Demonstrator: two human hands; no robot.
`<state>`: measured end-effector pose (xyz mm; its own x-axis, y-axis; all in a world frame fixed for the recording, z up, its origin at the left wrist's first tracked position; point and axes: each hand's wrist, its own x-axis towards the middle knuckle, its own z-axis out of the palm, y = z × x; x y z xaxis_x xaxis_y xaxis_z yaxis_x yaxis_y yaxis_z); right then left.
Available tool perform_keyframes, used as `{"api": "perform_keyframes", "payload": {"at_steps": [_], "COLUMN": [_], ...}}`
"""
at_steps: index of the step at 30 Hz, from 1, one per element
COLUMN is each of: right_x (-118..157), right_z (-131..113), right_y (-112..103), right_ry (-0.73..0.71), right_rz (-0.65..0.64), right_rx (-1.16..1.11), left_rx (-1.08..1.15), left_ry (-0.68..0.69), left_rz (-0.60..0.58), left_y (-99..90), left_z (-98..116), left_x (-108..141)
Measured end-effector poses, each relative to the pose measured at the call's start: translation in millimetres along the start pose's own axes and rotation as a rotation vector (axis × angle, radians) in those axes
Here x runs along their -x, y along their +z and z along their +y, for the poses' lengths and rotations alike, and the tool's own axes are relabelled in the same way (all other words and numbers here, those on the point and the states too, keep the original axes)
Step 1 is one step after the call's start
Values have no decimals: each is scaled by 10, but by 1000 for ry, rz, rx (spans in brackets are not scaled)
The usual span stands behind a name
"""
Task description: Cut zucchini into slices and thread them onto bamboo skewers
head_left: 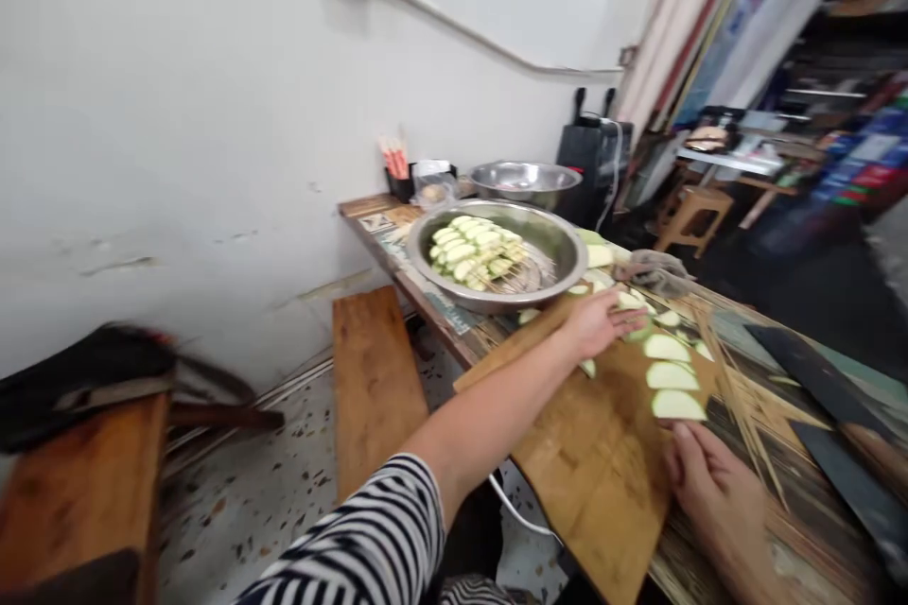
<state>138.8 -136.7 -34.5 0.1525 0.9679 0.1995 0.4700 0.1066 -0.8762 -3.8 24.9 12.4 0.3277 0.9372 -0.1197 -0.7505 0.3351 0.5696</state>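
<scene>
My right hand (713, 482) is closed in a pinch at the lower end of a skewer of pale, green-edged squash slices (672, 376). Its stick is mostly hidden by the slices and fingers. My left hand (602, 326) reaches across the wooden cutting board (588, 454), fingers stretched out and apart, over loose squash slices (629, 301). I cannot see anything held in it. Beyond it, a wide steel basin (497, 300) holds a pile of skewered slices (468, 246), sticks pointing right.
Bare bamboo skewers (730, 378) lie right of the board, near two dark-bladed knives (815, 369). A grey cloth (656, 272) and a second steel basin (525, 178) are farther back. Wooden benches (375, 350) stand left, by the white wall.
</scene>
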Motion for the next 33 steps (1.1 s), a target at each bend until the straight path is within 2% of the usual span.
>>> {"api": "perform_keyframes", "payload": {"at_steps": [3,11,17,33], "right_x": [18,63,66,43], "right_z": [-5,38,18,-30], "right_y": [24,65,73,87], "right_ry": [64,75,76,87], "right_rz": [4,-41,-58,-60], "right_rx": [-69,-128,-125,-152], "left_rx": [88,150,165,170], "left_ry": [-63,-110,-84,-66], "left_rz": [6,40,75,60], "left_y": [-12,-35,-17,17], "left_z": [5,-21,-17,-34], "left_x": [-15,-23,-20,23]}}
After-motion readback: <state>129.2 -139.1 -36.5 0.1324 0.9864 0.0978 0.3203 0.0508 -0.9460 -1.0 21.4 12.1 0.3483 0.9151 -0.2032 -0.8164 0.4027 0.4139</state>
